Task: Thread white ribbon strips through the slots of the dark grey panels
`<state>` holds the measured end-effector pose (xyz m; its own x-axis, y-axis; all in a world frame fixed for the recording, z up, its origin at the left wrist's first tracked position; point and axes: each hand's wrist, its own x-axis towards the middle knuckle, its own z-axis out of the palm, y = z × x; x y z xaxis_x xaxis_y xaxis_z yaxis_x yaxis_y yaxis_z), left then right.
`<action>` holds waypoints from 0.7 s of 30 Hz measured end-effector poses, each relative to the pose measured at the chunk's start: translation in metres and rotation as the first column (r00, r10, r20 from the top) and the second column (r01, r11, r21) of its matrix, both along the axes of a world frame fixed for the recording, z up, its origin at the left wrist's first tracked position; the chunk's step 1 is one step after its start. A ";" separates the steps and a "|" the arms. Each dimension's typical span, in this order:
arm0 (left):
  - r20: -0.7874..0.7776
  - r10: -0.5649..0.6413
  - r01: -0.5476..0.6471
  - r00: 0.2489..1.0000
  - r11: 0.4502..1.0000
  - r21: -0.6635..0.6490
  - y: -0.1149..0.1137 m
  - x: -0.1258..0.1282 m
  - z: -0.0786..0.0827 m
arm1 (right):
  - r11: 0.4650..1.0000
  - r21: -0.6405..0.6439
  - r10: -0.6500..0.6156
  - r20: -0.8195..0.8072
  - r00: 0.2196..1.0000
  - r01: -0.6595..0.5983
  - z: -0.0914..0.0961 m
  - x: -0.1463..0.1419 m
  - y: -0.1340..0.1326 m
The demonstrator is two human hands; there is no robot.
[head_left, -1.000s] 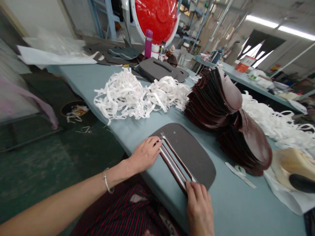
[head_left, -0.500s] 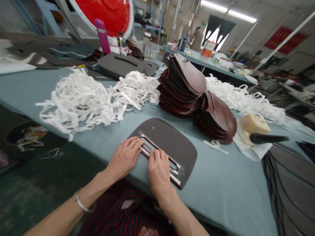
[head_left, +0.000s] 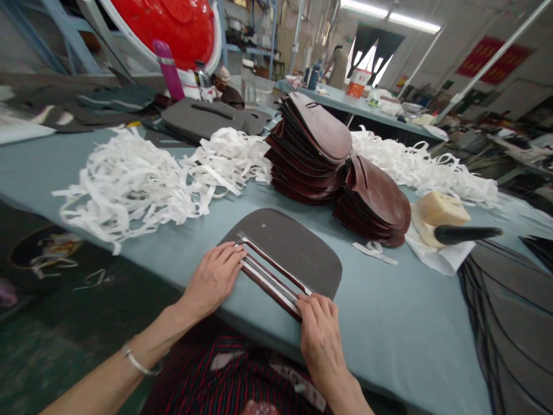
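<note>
While both hands lie flat on it, a dark grey, round-cornered foam-like panel [head_left: 283, 239] sits close to the near edge of the pale blue-grey worktable [head_left: 389, 340], its lower side just short of that edge. Alternating narrow dark brown and white strips [head_left: 270, 279] run lengthwise across the panel's near half; the far half is bare.

Left hand [head_left: 211, 281], thin metal bangle [head_left: 138, 363] at the wrist: flat over the strips' upper end, fingers together, no visible grip. Right hand [head_left: 317, 325]: across the lower end, fingers together and pressing down, not closed around anything. The hands are well apart, one at each end of the strips.

Progress, as far as shown: strips are in place on this one panel. Beyond it, toward the far side of the table, lie two tangled heaps of white paper-like ribbon [head_left: 129, 196], with more of it [head_left: 423, 164] behind two tall stacks of maroon leather-like ovals [head_left: 306, 150]. These piles remain large.

Right of the stacks, a cream foam block [head_left: 440, 210] and a black-handled tool [head_left: 466, 233] rest on crumpled white paper [head_left: 436, 256]. Further grey panels [head_left: 211, 115] lie along the far edge.
</note>
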<state>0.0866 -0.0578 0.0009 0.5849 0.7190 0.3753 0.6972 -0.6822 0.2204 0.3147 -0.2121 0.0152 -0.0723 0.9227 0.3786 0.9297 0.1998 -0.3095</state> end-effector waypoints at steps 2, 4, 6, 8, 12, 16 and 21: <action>0.002 -0.003 0.003 1.000 1.000 0.006 0.001 -0.001 0.001 | 1.000 0.001 -0.002 0.024 1.000 0.002 0.000 -0.001 -0.003; 0.008 -0.010 0.010 1.000 1.000 0.007 0.000 0.000 0.005 | 1.000 0.001 -0.008 0.060 0.998 0.008 0.000 -0.003 -0.007; 0.013 -0.030 0.030 0.999 1.000 -0.006 -0.009 0.007 0.010 | 0.999 0.006 -0.034 0.122 0.992 0.034 0.001 -0.007 -0.009; 0.012 -0.085 0.086 0.996 0.996 -0.035 -0.027 0.019 0.014 | 0.998 0.024 -0.064 0.187 0.980 0.060 0.000 -0.012 -0.009; -0.019 -0.258 0.256 0.966 0.964 -0.071 -0.070 0.049 0.013 | 0.993 0.098 -0.094 0.234 0.968 0.073 -0.004 -0.017 -0.008; -0.063 -0.234 0.231 0.970 0.972 -0.045 -0.071 0.048 0.010 | 0.985 0.168 -0.081 0.243 0.967 0.041 -0.010 -0.007 -0.008; -0.151 -0.121 0.127 0.981 0.991 0.031 -0.033 0.014 0.024 | 0.979 0.201 -0.091 0.255 0.963 0.040 -0.012 0.004 -0.015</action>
